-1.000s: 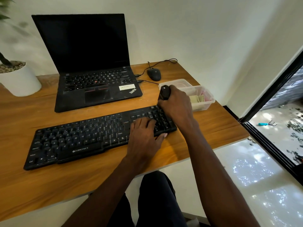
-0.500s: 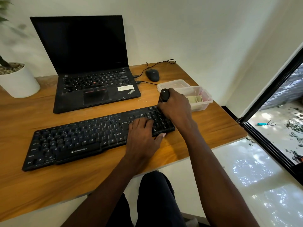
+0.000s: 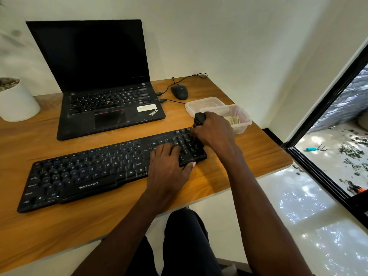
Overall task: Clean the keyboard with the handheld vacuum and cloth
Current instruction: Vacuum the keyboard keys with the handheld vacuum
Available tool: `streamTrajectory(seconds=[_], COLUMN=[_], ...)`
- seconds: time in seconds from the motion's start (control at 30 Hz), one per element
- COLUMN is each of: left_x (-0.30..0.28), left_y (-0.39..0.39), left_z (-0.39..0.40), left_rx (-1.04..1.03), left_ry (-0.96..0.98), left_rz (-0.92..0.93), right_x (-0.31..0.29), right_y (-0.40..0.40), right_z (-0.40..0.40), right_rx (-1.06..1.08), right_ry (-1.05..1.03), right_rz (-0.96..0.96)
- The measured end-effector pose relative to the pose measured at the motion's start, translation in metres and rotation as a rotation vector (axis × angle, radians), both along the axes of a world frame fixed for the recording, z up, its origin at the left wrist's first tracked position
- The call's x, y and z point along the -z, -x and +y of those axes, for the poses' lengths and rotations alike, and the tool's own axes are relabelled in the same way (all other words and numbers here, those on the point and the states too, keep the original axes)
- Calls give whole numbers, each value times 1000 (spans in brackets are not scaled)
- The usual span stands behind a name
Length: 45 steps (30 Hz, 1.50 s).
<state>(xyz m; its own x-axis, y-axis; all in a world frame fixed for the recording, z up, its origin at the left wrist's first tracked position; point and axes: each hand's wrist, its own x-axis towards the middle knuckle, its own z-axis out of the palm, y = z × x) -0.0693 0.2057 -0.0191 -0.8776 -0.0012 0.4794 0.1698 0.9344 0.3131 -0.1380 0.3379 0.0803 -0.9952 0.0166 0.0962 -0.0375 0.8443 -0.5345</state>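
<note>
His right hand [image 3: 214, 131] grips the vacuum [image 3: 199, 119] over the number pad; the left hand [image 3: 168, 166] lies flat, steadying the keyboard [image 3: 89, 172] on the desk [image 3: 249, 156]. Most keys, and the cloth wipe, seem left to do

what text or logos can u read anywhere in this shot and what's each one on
"ZEBRONICS": front edge of the black keyboard.
"ThinkPad": palm rest of the laptop.
"Shift", "Alt", "Enter" and single letters: keyboard keycaps; the smaller legends are blurred.
White sticker on the laptop: print too small to read.
Round logo on the mouse: too small to read.
</note>
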Motion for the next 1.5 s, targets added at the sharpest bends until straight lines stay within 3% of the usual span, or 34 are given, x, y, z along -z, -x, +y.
streamTrajectory(seconds=[0.1,0.23,0.5,0.7,0.93,1.13,1.4,1.5], left_x=[-1,-2,-5,-6,-6,-7,-5,-4], left_y=[0,-2,-2,-3,-3,-4,-2,-2], left_z=[1,1,1,2,2,2,1,1], left_rx=[3,6,7,11,-1,5,7,10], left_ry=[4,6,1,-6,3,-4,-1,-4], left_rz=[-4,-29,-54,-69,-54,-56,-50,-44], right_x=[-14,-18,-16,-17,-21,-19,-19,-26], right_y=[-4,-1,-4,0,-2,7,-1,-2], right_z=[12,4,13,6,11,3,21,14], right_rx=[1,7,9,-16,27,7,2,3], right_ry=[-78,99,-82,123,-102,86,-119,6], right_rz=[-44,159,-66,111,-121,122,-134,62])
